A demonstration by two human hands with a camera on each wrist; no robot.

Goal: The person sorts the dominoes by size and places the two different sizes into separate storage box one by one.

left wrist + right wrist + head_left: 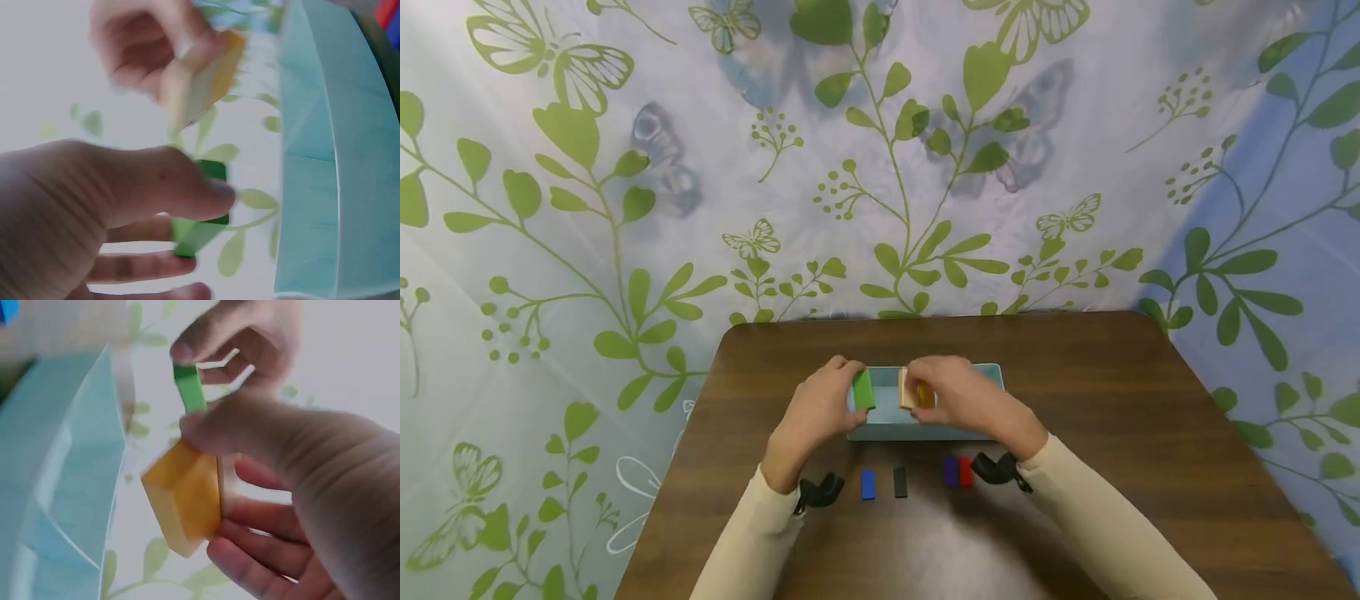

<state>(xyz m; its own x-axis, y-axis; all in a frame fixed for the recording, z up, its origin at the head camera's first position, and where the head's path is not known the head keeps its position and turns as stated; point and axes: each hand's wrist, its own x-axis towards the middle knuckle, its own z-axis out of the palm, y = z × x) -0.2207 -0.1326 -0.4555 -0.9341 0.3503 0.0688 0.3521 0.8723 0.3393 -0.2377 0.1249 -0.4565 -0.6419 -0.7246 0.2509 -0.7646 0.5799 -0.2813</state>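
Note:
My left hand (820,406) grips a flat green block (864,390) by its ends, between thumb and fingers, over the left part of a light blue box (917,432). To the right, my right hand (973,402) pinches a cream block (907,390) and a yellow-orange block (927,395) face to face. Both hands hold their blocks above the box, with a gap between the green and the cream one. In the right wrist view the yellow-orange block (199,497) faces the camera. The left wrist view shows the green block (203,234) partly behind the thumb.
In front of the box, a blue block (868,484), a black block (900,482), and a purple block (951,472) beside a red block (965,472) lie on the brown wooden table (1075,358). A leaf-patterned cloth (700,208) hangs behind the table.

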